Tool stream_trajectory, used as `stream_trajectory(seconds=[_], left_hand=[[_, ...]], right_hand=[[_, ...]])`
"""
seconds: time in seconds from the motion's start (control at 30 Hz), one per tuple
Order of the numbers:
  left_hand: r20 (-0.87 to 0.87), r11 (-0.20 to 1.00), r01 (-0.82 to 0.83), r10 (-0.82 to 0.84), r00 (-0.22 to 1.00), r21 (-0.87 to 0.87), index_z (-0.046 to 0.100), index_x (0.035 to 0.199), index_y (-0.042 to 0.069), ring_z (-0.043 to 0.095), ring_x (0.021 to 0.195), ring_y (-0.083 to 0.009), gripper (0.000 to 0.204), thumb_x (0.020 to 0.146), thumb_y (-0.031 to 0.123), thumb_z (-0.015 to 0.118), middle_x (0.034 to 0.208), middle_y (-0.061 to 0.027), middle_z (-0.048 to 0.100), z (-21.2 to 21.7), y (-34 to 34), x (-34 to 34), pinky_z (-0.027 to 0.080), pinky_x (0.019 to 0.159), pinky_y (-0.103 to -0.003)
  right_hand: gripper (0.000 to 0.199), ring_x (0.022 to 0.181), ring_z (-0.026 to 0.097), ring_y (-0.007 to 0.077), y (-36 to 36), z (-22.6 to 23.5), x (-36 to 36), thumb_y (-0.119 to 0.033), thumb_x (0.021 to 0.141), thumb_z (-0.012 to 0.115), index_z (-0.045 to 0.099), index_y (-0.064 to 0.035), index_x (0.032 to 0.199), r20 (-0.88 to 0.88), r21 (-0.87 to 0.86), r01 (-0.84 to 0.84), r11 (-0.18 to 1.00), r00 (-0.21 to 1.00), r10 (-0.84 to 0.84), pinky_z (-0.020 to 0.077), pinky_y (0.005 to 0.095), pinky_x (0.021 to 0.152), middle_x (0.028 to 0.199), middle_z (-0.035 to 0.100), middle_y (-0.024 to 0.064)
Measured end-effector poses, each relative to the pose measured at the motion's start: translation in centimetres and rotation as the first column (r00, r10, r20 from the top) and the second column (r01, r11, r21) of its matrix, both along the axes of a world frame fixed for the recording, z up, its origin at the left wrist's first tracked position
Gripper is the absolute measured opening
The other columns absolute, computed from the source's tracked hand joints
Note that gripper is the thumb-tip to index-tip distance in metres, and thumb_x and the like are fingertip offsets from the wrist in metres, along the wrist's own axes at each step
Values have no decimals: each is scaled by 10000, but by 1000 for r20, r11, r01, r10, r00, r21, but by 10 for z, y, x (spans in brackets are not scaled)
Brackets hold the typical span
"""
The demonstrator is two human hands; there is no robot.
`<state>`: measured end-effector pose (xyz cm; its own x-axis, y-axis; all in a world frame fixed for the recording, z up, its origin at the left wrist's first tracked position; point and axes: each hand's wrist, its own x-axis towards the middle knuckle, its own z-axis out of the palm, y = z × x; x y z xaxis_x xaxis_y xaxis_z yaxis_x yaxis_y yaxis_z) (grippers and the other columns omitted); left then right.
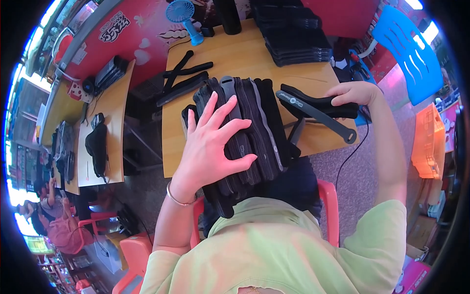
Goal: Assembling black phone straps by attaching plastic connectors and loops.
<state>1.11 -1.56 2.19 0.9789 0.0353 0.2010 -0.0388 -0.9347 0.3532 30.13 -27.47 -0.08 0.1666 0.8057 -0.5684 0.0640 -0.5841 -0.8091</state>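
Note:
A thick row of black fabric straps with grey edging (271, 127) stands packed together at the table's near edge, against my body. Across its top lies my left hand (210, 142), fingers spread and stretched out, resting on the straps. Off to the right, my right hand (355, 94) pinches the end of a black padded strap (318, 104). A loose grey band with a slotted end (327, 120) hangs from that strap. The held strap is apart from the row, though a small dark piece lies between them.
Flat black pieces (298, 44) are stacked at the table's back right. Crossed black strips (185, 73) lie at the left, and a blue fan (180, 12) stands behind. A blue chair (409, 54) and an orange crate (427, 142) are to the right. People (61, 220) sit far left.

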Motion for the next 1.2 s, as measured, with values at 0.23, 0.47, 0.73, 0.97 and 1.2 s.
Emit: stream_trajectory(seconds=[0.23,0.47,0.73,0.97,1.2], left_hand=[[-1,1000,-7,7,1000,-8,636,1062,151,222,1384,-395,499,633,375,755,1422,-118,397,-2,0,-1,159,1015,-715],[32,996,-60,62,998,-67,634,1066,140,223,1377,-412,515,628,381,758,1407,-145,406,-6,7,-5,183,1005,-718],[68,992,-65,73,995,-110,632,1060,135,228,1374,-412,513,621,368,757,1403,-153,406,-12,9,-5,190,1014,-707],[72,996,-55,60,996,-70,625,1055,142,232,1372,-407,494,629,365,740,1404,-157,399,-10,2,-3,186,1021,-699],[108,994,15,-27,994,111,575,1090,50,269,1364,-373,506,695,351,676,1405,-161,397,-5,-5,7,132,1092,-614]], right_hand=[[380,816,644,120,-5,18,18,-185,881,587,556,46,1181,41,1,-10,1000,999,10,533,247,692,965,656,77],[382,850,625,135,-33,20,10,-198,868,588,562,37,1168,168,137,8,991,985,-31,519,262,735,1006,629,81],[464,949,589,117,-126,-36,-7,-217,879,612,488,31,1250,55,281,349,894,924,-378,471,252,824,1078,601,61],[505,1044,586,164,-155,-107,-48,-129,879,593,420,28,1328,-269,386,647,658,761,-590,454,297,900,1187,576,78],[815,1218,490,305,-58,-84,-119,-289,689,690,366,20,1370,-375,505,641,578,766,-521,365,385,1047,1275,518,189]])
